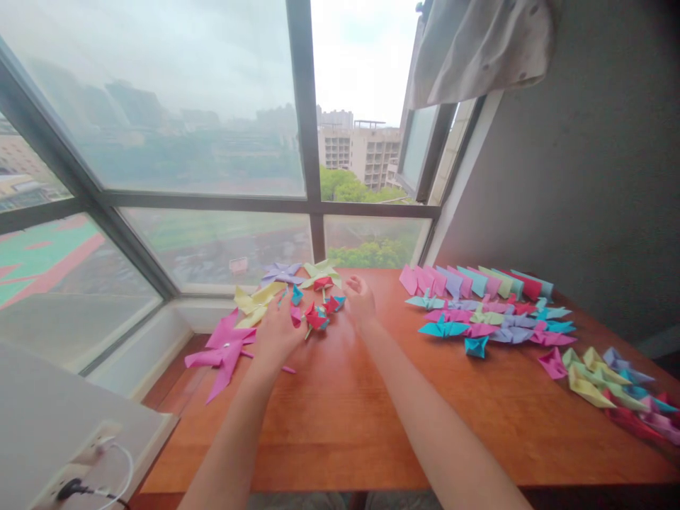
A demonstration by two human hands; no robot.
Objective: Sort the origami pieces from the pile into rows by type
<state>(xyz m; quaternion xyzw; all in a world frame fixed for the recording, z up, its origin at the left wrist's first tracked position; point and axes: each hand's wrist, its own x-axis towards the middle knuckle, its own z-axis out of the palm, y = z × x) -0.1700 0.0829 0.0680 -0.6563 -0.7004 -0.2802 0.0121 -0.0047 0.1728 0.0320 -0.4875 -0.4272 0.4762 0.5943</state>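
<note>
Small red-and-blue folded-paper pieces (315,318) lie clustered on the brown wooden table (329,414) between the spread left hand (278,331) and the loosely curled right hand (360,302); whether either grips anything, I cannot tell.

Pinwheels (252,304) lie left on the table (329,425), paper cranes (443,328) and boats (589,389) right
</note>
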